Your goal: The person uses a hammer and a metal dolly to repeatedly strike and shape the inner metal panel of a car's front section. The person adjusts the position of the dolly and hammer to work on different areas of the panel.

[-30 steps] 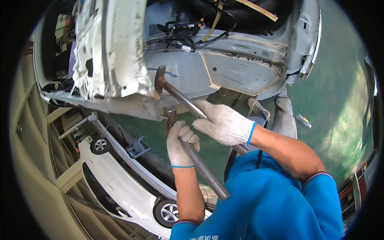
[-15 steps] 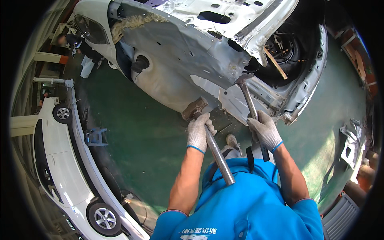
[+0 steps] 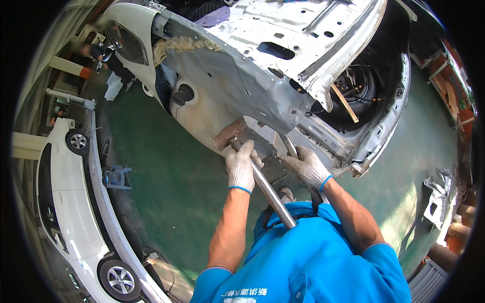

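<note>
In a white knit glove with a blue cuff, my left hand (image 3: pixel 241 169) is closed around a sledgehammer (image 3: pixel 272 193), high on its metal handle just below the rusty head. The lower end of that handle rests against my blue shirt. My right hand (image 3: pixel 308 169), gloved the same way, grips the handle of a smaller hammer (image 3: pixel 289 145). This hammer's head is mostly hidden beneath the edge of a grey inner body panel (image 3: pixel 242 76) of the stripped white car. A lower metal flange (image 3: pixel 328 139) of the body runs just beyond my right hand.
A spare-wheel well (image 3: pixel 361 91) with a wooden stick (image 3: pixel 345 103) lies open at the right. Leftward, a white car (image 3: pixel 73 202) stands beside a long rail, near a small blue stool (image 3: pixel 117 177). A person (image 3: pixel 108 60) is at far left. Torn sheet metal (image 3: pixel 438 199) lies at right.
My right hand has moved left and slightly away from me, taking the smaller hammer's head under the panel edge. My left hand and the sledgehammer have shifted slightly left.
</note>
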Demonstrator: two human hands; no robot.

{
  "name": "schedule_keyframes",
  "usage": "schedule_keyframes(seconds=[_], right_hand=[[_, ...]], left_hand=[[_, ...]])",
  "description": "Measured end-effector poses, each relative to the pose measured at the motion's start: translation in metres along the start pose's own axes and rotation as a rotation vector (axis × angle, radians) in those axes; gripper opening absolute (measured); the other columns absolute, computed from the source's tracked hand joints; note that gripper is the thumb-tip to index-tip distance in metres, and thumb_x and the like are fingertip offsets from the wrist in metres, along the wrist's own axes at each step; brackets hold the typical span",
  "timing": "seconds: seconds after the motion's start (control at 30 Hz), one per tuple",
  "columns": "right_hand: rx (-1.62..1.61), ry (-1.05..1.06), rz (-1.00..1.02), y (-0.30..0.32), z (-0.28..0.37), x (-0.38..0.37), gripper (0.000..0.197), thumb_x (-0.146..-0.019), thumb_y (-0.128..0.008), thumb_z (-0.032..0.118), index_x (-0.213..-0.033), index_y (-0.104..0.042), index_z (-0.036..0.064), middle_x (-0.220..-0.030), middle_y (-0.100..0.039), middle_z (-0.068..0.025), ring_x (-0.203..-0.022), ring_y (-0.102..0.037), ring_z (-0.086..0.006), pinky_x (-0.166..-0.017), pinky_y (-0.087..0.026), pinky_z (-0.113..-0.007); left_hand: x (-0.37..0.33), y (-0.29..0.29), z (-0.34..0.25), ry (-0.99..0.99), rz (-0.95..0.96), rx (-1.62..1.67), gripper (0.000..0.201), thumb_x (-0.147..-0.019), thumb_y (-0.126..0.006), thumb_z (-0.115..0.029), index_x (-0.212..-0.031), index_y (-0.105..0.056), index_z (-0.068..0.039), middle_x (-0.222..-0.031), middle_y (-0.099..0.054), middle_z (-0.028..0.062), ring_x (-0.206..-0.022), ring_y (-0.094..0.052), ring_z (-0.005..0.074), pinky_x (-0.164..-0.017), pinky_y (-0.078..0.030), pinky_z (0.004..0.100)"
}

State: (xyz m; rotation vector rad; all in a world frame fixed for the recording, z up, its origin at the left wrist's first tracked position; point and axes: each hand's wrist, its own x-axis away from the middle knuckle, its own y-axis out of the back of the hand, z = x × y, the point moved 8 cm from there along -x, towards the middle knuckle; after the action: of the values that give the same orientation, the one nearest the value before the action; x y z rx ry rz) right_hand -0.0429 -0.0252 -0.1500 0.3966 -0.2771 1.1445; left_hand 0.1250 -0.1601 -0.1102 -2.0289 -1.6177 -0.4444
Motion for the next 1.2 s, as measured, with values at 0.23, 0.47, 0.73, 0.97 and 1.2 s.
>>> schedule_keyframes(seconds=[0.23,0.47,0.73,0.97,1.2], right_hand=[[-0.185,-0.057,-0.023,0.022,0.024,-0.018,0.029,-0.098,-0.068,0.028,-0.106,-0.062,0.0011,-0.072,-0.057,-0.0015,-0.057,-0.056,-0.0113,-0.049,-0.046,-0.030],[0.069,-0.055,0.186,0.014,0.029,-0.036,0.046,-0.096,-0.070,0.037,-0.118,-0.065,-0.0035,-0.080,-0.066,-0.0135,-0.073,-0.065,-0.0221,-0.068,-0.053,-0.040],[-0.038,0.102,0.046,0.017,0.043,-0.037,0.033,-0.099,-0.065,0.023,-0.117,-0.061,-0.0033,-0.082,-0.067,-0.0127,-0.062,-0.064,-0.0201,-0.056,-0.051,-0.036],[-0.260,-0.107,0.007,0.026,0.021,-0.050,0.030,-0.098,-0.065,0.023,-0.109,-0.057,-0.0037,-0.072,-0.062,-0.0083,-0.055,-0.061,-0.0164,-0.050,-0.049,-0.035],[0.130,0.045,0.241,0.005,0.027,-0.045,0.044,-0.094,-0.073,0.033,-0.113,-0.065,-0.0067,-0.071,-0.065,-0.0105,-0.062,-0.064,-0.0192,-0.059,-0.052,-0.039]], left_hand=[[0.005,-0.012,0.001,-0.008,-0.032,0.010,0.020,-0.096,-0.074,-0.021,-0.100,-0.058,-0.010,-0.075,-0.057,0.0016,-0.056,-0.056,0.0146,-0.052,-0.048,0.0346],[0.009,-0.014,0.000,0.002,-0.100,-0.033,0.019,-0.096,-0.073,-0.019,-0.100,-0.058,-0.007,-0.074,-0.057,0.0035,-0.052,-0.055,0.0162,-0.051,-0.049,0.0354],[0.012,-0.017,0.005,0.042,-0.110,-0.052,0.021,-0.095,-0.072,-0.021,-0.103,-0.058,-0.008,-0.075,-0.057,0.0024,-0.054,-0.055,0.0154,-0.053,-0.050,0.0362],[0.013,-0.020,0.001,0.012,-0.113,-0.019,0.024,-0.095,-0.072,-0.021,-0.106,-0.055,-0.008,-0.075,-0.056,0.0032,-0.054,-0.057,0.0164,-0.053,-0.050,0.0360],[0.013,-0.024,0.007,0.012,-0.128,0.040,0.022,-0.095,-0.072,-0.016,-0.102,-0.053,-0.007,-0.073,-0.057,0.0050,-0.050,-0.056,0.0177,-0.048,-0.050,0.0357]])
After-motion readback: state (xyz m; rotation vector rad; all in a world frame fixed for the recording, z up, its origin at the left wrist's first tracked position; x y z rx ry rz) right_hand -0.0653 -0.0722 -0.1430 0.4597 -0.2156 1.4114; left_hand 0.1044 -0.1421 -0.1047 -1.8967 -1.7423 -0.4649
